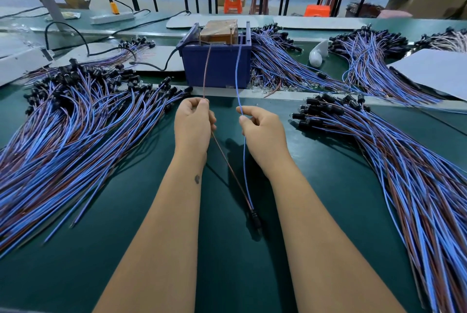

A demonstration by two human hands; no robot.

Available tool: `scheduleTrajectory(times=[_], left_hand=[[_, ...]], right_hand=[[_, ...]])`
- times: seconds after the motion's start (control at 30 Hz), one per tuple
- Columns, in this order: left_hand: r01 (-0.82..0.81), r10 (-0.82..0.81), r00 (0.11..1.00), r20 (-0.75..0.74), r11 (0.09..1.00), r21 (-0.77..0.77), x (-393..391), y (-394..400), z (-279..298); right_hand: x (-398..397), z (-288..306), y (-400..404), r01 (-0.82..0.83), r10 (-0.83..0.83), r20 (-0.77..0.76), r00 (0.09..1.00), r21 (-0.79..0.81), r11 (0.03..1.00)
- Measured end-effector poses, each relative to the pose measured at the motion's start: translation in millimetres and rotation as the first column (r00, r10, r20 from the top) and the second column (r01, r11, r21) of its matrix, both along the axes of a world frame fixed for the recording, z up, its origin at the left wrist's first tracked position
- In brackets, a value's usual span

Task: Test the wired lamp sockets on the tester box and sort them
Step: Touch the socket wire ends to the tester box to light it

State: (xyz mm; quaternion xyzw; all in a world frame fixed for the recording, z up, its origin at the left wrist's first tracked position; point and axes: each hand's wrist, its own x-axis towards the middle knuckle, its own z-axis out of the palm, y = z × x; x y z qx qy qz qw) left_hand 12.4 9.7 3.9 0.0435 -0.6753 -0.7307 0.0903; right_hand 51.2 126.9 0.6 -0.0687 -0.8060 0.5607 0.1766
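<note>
Left hand (193, 123) pinching brown lead (206, 70) | right hand (262, 128) pinching blue lead (238, 70) — tips reaching tester box (217, 60) | socket (255, 219) hanging between forearms (keeping leads apart, steady).

Bright, even overhead light covers the dark green bench (328, 211), with only soft shadows under the forearms and the hanging wires. The wide lens bows the edges, and the far tables are blurred, with mild smear at left and right.
</note>
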Motion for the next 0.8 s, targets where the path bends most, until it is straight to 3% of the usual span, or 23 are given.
scheduleTrajectory(times=[0.8], left_hand=[[-0.120,0.121,0.992,-0.033,0.992,0.025,-4.8,-7.8,2.0]], right_hand=[[-6.1,-2.9,0.4,0.011,-0.010,0.031,0.999,-0.027,1.000]])
